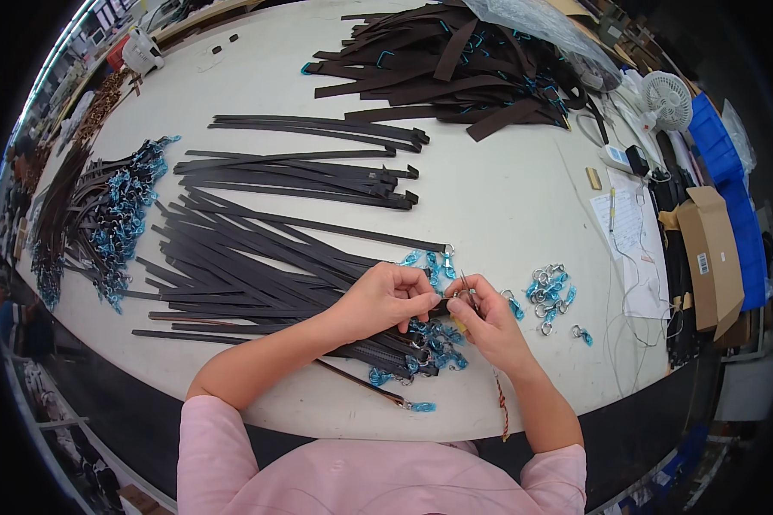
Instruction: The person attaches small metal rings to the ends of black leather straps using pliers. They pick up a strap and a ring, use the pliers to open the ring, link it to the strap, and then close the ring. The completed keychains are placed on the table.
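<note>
My left hand (388,296) is closed in a pinch at the end of a black strap (441,307), which shows just past the fingertips. Facing it, nearly touching, my right hand (488,319) is closed on small metal scissors (465,290), whose slim parts stick up between the fingers. Under and left of my hands lies a loose heap of black straps (240,266). Metal clasps in blue plastic wrap (442,343) sit at the straps' right ends, partly hidden by my hands. A braided orange-brown cord (502,403) hangs below my right wrist.
Loose blue-wrapped clasps (550,296) lie to the right. Folded straps (301,176) rest beyond the heap, and clasped straps (103,219) are piled far left. Wide dark-brown straps (455,69) are stacked at the back. A cardboard box (709,257) and white fan (666,99) stand right.
</note>
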`<state>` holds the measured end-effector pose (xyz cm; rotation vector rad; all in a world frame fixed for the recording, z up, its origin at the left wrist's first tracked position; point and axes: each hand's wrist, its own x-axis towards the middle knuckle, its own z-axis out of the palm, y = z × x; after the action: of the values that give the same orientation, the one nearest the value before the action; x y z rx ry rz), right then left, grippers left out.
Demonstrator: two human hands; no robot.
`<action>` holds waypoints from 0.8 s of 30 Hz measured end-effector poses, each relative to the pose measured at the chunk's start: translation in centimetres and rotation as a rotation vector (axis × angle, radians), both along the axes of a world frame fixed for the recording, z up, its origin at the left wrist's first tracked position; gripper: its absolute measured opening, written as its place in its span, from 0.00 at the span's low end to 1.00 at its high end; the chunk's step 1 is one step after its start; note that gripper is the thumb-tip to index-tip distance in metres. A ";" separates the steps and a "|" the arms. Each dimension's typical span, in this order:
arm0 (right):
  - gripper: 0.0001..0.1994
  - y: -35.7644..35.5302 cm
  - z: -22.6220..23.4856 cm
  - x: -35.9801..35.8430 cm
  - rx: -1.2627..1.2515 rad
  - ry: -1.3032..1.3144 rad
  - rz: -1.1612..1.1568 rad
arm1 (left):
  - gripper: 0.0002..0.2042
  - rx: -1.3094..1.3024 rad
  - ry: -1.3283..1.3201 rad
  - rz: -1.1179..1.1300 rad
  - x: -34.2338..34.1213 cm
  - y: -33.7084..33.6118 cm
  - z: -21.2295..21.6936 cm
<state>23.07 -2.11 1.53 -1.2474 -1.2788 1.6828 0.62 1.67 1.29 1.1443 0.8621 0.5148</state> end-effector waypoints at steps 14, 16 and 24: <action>0.09 0.2 -0.5 0.2 -0.046 0.000 -0.014 | 0.10 0.048 0.046 -0.018 -0.2 0.1 -0.1; 0.11 0.2 -0.6 0.3 -0.009 -0.040 -0.018 | 0.11 0.088 0.050 -0.009 -0.3 -0.1 -0.4; 0.22 -1.0 -0.1 -0.2 0.717 -0.631 -0.223 | 0.14 0.079 0.150 0.025 -0.5 0.0 -0.4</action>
<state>22.89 -3.11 1.46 -1.4139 -1.8006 0.5604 0.10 1.69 0.85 1.2576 0.9933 0.4913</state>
